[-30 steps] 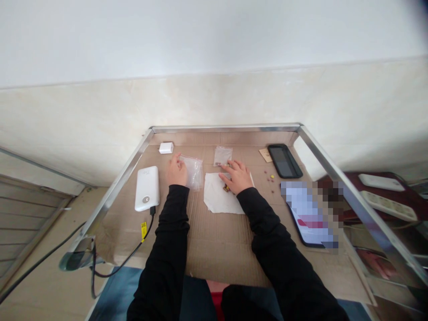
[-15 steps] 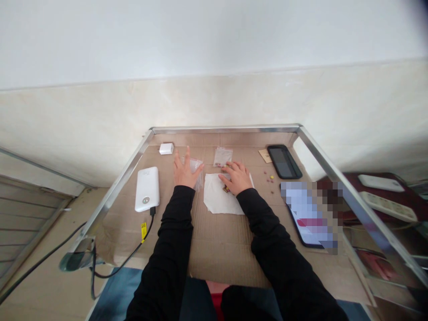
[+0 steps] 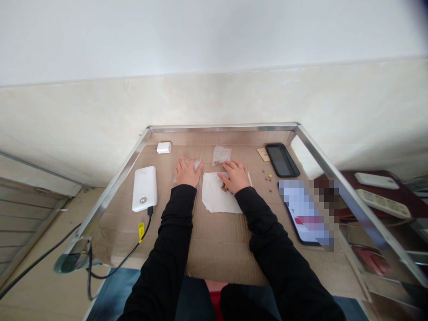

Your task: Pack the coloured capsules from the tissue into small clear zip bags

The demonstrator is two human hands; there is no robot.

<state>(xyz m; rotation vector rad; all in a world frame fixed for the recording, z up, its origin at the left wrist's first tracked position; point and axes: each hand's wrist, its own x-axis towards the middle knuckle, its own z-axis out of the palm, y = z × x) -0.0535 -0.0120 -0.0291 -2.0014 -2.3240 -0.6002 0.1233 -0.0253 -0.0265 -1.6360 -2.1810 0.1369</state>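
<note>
While the left hand [image 3: 187, 173] lies palm down near the middle of the far edge of the cardboard-covered surface [image 3: 214, 249], its fingers are stretched out and slightly spread, pressing flat on a clear plastic bag [image 3: 195, 164] that shows only past the fingertips. Just beside it, the right hand [image 3: 236, 176] rests palm down on the far part of a white paper sheet [image 3: 216, 200], its fingers extended and a little apart with nothing visibly pinched. A few small pieces [image 3: 224, 188], brown and yellow, sit on the sheet against the heel of that hand. A second small bag [image 3: 221, 154] lies just beyond the sheet, toward the far edge.

Nearer the far left corner lie a white charger [image 3: 163, 147] and a white power bank [image 3: 145, 188] with a cable [image 3: 132, 252] running off the near left edge. Toward the far right corner there is a black phone [image 3: 281, 159] with a small card [image 3: 264, 154] beside it, and a few loose beads [image 3: 268, 175] are scattered between the phone and the sheet. Another phone [image 3: 309, 216] lies by the right edge.

The pieces are tiny and sit right at the wrist, so a slide of the right hand or its sleeve could sweep them off the sheet among the loose beads. The thin bag could slip or crumple under the flat left palm. A drag on the light sheet could tip its pieces onto the cardboard.
</note>
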